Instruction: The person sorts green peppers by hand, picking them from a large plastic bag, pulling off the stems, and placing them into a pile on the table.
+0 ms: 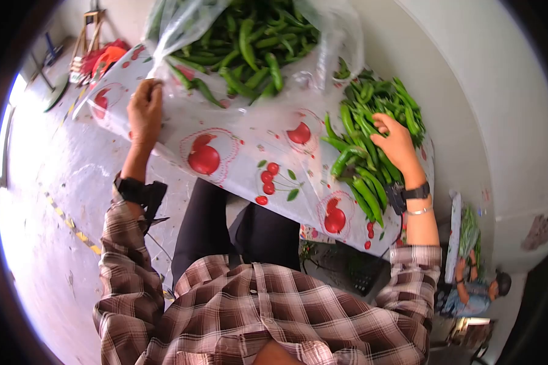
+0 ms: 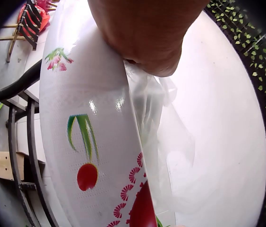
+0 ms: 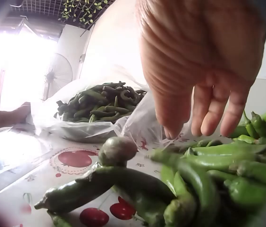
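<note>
A clear plastic bag (image 1: 256, 42) full of green chili peppers lies at the far side of the table. My left hand (image 1: 145, 109) grips the bag's left edge; the thin plastic (image 2: 156, 104) bunches under my fist in the left wrist view. A loose pile of green peppers (image 1: 371, 134) lies on the right of the fruit-print tablecloth (image 1: 243, 152). My right hand (image 1: 393, 140) hovers over this pile with fingers (image 3: 208, 113) spread and pointing down, holding nothing. The bag (image 3: 100, 109) appears behind the pile (image 3: 185, 184) in the right wrist view.
The table stands against a white wall (image 1: 481, 91). A wooden stand with red cloth (image 1: 97, 55) sits on the floor at the far left. Another person (image 1: 475, 286) crouches at the lower right. Yellow floor tape (image 1: 73, 222) runs on the left.
</note>
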